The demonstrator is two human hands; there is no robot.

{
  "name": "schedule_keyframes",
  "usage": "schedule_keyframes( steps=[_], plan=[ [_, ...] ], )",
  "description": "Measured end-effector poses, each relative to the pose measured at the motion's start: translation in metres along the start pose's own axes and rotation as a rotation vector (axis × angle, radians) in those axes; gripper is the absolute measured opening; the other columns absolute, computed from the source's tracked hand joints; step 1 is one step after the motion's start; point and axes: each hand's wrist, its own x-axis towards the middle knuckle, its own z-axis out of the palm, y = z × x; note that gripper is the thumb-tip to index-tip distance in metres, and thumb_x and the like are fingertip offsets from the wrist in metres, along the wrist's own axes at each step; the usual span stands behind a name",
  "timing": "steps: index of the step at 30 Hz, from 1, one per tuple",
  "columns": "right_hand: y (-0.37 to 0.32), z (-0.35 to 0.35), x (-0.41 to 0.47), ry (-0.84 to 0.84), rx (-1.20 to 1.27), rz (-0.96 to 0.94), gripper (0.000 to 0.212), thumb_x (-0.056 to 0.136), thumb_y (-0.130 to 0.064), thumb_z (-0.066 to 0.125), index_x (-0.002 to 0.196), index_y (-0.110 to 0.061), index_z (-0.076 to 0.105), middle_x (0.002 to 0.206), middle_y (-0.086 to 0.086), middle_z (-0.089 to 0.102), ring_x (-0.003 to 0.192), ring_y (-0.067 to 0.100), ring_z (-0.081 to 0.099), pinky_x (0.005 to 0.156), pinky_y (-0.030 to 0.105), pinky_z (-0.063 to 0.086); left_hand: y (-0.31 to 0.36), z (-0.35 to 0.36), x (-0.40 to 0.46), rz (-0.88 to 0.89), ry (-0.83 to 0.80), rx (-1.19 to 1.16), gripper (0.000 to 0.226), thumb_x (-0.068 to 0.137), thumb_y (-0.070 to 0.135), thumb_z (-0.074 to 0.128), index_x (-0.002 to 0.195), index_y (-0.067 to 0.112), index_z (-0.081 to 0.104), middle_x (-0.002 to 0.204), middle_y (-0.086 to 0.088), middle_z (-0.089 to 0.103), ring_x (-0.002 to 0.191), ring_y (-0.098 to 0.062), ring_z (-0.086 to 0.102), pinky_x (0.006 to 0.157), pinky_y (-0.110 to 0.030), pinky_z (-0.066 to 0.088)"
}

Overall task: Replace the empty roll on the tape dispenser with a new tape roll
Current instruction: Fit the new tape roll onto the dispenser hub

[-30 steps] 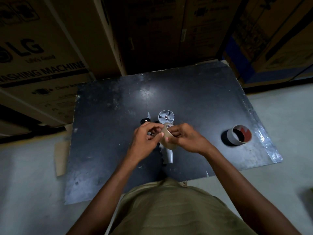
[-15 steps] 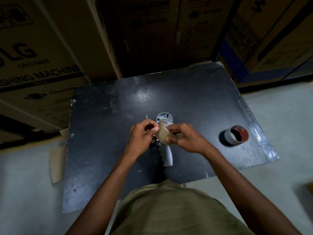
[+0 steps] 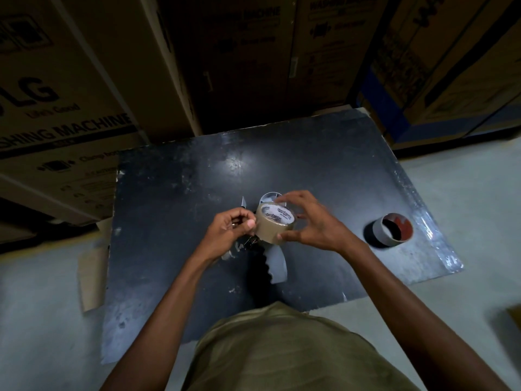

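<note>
A brown tape roll (image 3: 272, 230) with a white printed core hangs just above the grey tape dispenser (image 3: 275, 263), which lies on the black board (image 3: 324, 176). My left hand (image 3: 229, 234) pinches the roll's left side with thumb and fingers. My right hand (image 3: 311, 224) holds its right side, thumb under and fingers spread over the top. Behind the roll the dispenser's round hub (image 3: 269, 197) shows partly, and its handle points toward me. An empty grey roll core (image 3: 390, 230) with a red inside stands on the board at the right.
Large cardboard boxes (image 3: 70, 108) stand close behind the board and to the right. A flat cardboard piece (image 3: 91, 275) lies on the grey floor at the board's left edge. My olive shirt fills the bottom centre.
The tape roll has turned so its printed core faces up. My right hand's fingers have spread over its top. Both hands stay above the dispenser.
</note>
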Motion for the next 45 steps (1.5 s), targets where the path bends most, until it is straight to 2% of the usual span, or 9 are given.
schedule_keyframes(
  steps=[6, 11, 15, 22, 26, 28, 31, 36, 45],
  plan=[
    [0.006, -0.009, 0.015, -0.213, 0.040, 0.074, 0.107, 0.059, -0.034, 0.093, 0.152, -0.030, 0.041, 0.141, -0.005, 0.057, 0.130, 0.012, 0.056, 0.110, 0.043, 0.048, -0.002, -0.002, 0.000, -0.005, -0.077, 0.009, 0.005, 0.092, -0.002, 0.062, 0.095, -0.003, 0.065, 0.085, -0.002, 0.065, 0.081, -0.013, 0.061, 0.078, -0.022, 0.052],
    [-0.007, -0.018, 0.027, -0.172, -0.209, -0.063, 0.086, 0.065, -0.016, 0.093, 0.142, -0.017, 0.054, 0.127, -0.001, 0.052, 0.116, 0.014, 0.050, 0.100, 0.028, 0.045, -0.006, -0.001, 0.012, 0.033, 0.053, 0.196, 0.011, 0.091, -0.005, 0.061, 0.092, 0.002, 0.069, 0.085, -0.002, 0.070, 0.080, -0.005, 0.066, 0.075, -0.019, 0.052],
    [0.000, -0.019, 0.052, -0.053, -0.287, -0.077, 0.096, 0.060, -0.022, 0.096, 0.145, -0.015, 0.052, 0.135, 0.007, 0.052, 0.121, 0.020, 0.053, 0.096, 0.012, 0.033, -0.008, 0.003, 0.025, 0.062, 0.248, 0.220, 0.020, 0.089, -0.002, 0.065, 0.089, 0.018, 0.072, 0.088, 0.003, 0.073, 0.085, -0.007, 0.068, 0.078, -0.019, 0.052],
    [0.010, -0.017, 0.084, -0.049, -0.409, -0.052, 0.099, 0.063, -0.027, 0.095, 0.148, -0.010, 0.047, 0.141, 0.013, 0.048, 0.125, 0.029, 0.052, 0.101, 0.023, 0.037, -0.013, -0.005, 0.043, 0.011, 0.401, 0.276, 0.044, 0.086, -0.013, 0.049, 0.102, 0.024, 0.067, 0.090, 0.004, 0.072, 0.092, -0.008, 0.068, 0.083, -0.022, 0.053],
    [0.019, -0.010, 0.092, -0.081, -0.420, -0.053, 0.097, 0.060, -0.026, 0.095, 0.145, -0.009, 0.051, 0.135, 0.013, 0.051, 0.121, 0.028, 0.053, 0.093, 0.017, 0.034, -0.011, -0.008, 0.051, 0.002, 0.320, 0.398, 0.067, 0.069, -0.022, 0.050, 0.123, 0.015, 0.065, 0.111, 0.000, 0.069, 0.109, -0.010, 0.063, 0.081, -0.005, 0.044],
    [0.022, -0.007, 0.092, -0.090, -0.418, -0.059, 0.095, 0.060, -0.024, 0.095, 0.143, -0.008, 0.052, 0.134, 0.013, 0.051, 0.119, 0.027, 0.054, 0.092, 0.017, 0.033, -0.017, -0.011, 0.055, -0.004, 0.240, 0.457, 0.078, 0.065, -0.017, 0.055, 0.134, 0.019, 0.057, 0.123, 0.000, 0.064, 0.122, -0.014, 0.057, 0.094, -0.008, 0.043],
    [0.026, -0.002, 0.093, -0.098, -0.419, -0.062, 0.095, 0.059, -0.022, 0.095, 0.143, -0.008, 0.053, 0.136, 0.013, 0.051, 0.121, 0.027, 0.053, 0.094, 0.019, 0.036, -0.021, -0.012, 0.060, -0.060, 0.133, 0.587, 0.092, 0.059, 0.002, 0.058, 0.147, 0.027, 0.044, 0.138, 0.003, 0.055, 0.132, -0.019, 0.047, 0.110, -0.033, 0.041],
    [0.030, 0.000, 0.094, -0.117, -0.441, -0.058, 0.096, 0.061, -0.019, 0.095, 0.144, -0.005, 0.049, 0.140, 0.016, 0.049, 0.126, 0.030, 0.050, 0.094, 0.014, 0.029, -0.020, -0.003, 0.067, -0.112, 0.030, 0.795, 0.106, 0.058, 0.040, 0.070, 0.154, 0.030, 0.026, 0.150, 0.001, 0.046, 0.140, -0.024, 0.037, 0.117, -0.048, 0.028],
    [0.032, -0.005, 0.095, -0.111, -0.415, -0.024, 0.097, 0.060, -0.024, 0.096, 0.144, -0.007, 0.049, 0.138, 0.016, 0.052, 0.123, 0.028, 0.054, 0.091, 0.012, 0.029, -0.027, 0.005, 0.075, -0.077, 0.069, 0.864, 0.100, 0.069, 0.051, 0.082, 0.152, 0.026, 0.034, 0.150, -0.005, 0.047, 0.143, -0.023, 0.034, 0.116, -0.038, 0.019]
  ],
)
